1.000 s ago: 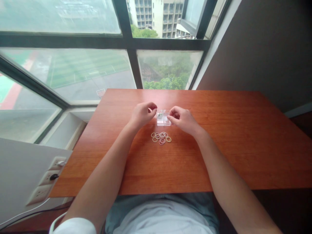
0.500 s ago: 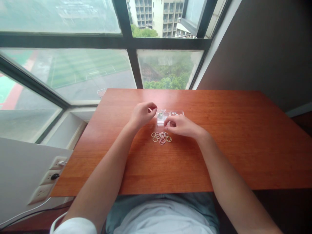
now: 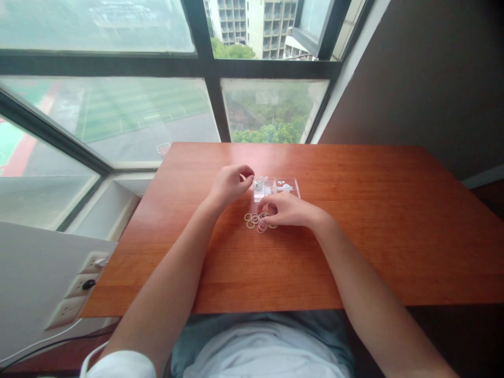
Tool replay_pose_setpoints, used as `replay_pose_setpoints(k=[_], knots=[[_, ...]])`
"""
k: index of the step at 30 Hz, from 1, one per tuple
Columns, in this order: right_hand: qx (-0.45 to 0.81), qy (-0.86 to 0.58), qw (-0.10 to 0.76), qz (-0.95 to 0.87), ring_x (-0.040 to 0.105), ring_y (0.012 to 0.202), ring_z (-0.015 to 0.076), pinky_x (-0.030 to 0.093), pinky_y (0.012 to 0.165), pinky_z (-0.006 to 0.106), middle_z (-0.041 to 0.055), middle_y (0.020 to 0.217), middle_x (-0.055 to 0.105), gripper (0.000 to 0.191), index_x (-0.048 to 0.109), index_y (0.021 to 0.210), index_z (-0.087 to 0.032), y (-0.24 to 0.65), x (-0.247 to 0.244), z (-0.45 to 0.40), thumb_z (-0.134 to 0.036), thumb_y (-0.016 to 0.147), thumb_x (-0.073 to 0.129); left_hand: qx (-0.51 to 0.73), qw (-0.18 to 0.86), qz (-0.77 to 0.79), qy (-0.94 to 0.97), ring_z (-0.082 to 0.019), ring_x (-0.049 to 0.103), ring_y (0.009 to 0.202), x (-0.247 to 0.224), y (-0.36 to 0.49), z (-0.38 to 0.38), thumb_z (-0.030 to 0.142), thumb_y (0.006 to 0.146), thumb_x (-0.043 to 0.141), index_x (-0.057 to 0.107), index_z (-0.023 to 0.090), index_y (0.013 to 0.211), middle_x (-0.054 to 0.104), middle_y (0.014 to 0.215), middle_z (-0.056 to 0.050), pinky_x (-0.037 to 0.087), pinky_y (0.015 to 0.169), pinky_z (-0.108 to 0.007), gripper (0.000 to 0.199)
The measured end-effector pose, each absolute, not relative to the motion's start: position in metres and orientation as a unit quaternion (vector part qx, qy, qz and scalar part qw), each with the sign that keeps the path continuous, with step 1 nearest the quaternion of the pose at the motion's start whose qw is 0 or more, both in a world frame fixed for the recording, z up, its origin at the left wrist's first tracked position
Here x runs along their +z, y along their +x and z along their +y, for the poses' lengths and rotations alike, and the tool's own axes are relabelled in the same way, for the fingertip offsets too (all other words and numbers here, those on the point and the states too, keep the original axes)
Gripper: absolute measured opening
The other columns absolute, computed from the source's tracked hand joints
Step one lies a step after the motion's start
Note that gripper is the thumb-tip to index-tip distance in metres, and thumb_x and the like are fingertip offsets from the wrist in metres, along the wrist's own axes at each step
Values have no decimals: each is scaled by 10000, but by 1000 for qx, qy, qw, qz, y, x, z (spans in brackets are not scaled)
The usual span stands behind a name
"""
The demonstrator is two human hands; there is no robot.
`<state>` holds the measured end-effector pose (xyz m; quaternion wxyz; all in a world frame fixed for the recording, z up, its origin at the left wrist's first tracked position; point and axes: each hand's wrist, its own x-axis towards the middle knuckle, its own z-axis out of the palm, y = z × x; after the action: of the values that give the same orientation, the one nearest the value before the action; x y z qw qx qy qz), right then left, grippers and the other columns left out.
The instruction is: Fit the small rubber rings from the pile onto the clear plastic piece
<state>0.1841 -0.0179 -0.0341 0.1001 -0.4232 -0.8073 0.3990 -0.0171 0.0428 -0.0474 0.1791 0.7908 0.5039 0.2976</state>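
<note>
1. Thin, round, pale-yellow and pink elastic-looking bands [image 3: 254,221] lie loosely overlapping on the glossy reddish-brown wooden table [image 3: 386,220], nearer the person than the small, clear plastic box [image 3: 270,187].
2. They look light, soft and springy; a fingertip pinch on one outer rim should suit, though neighbours may cling.
3. The right hand [image 3: 286,209] is over the bands, thumb and forefinger parted.
4. The left hand [image 3: 231,185] curls beside the box; whether it pinches anything, one cannot tell.
5. The box seems stiff and slick, best held by its side walls.
6. The table's near edge is well apart; wood stretches widely rightward.
</note>
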Motion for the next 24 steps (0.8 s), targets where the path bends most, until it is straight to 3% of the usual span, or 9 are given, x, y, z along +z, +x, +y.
replay_pose_setpoints(k=[6, 11, 24], knots=[[356, -452, 92, -812, 569, 659, 112, 364, 596, 225, -17, 722, 667, 72, 680, 828, -197, 184, -38, -15, -176, 783, 628, 290, 174, 503, 796, -145, 643, 699, -47, -17, 42, 244, 825, 593, 726, 176, 874, 739, 821, -36, 467, 647, -248, 157], [289, -479, 125, -820, 573, 719, 136, 369, 646, 237, 16, 737, 674, 101, 713, 810, -188, 191, -38, -10, -190, 821, 613, 285, 175, 498, 800, -143, 642, 703, -48, -17, 43, 239, 828, 591, 726, 177, 877, 740, 832, -38, 469, 650, -249, 156], [319, -471, 135, -811, 599, 723, 129, 392, 658, 234, 17, 780, 707, 132, 734, 851, -189, 194, -37, -10, -166, 815, 609, 263, 187, 501, 803, -153, 645, 715, -45, -14, 39, 239, 820, 603, 730, 170, 874, 741, 843, -53, 469, 626, -235, 154]])
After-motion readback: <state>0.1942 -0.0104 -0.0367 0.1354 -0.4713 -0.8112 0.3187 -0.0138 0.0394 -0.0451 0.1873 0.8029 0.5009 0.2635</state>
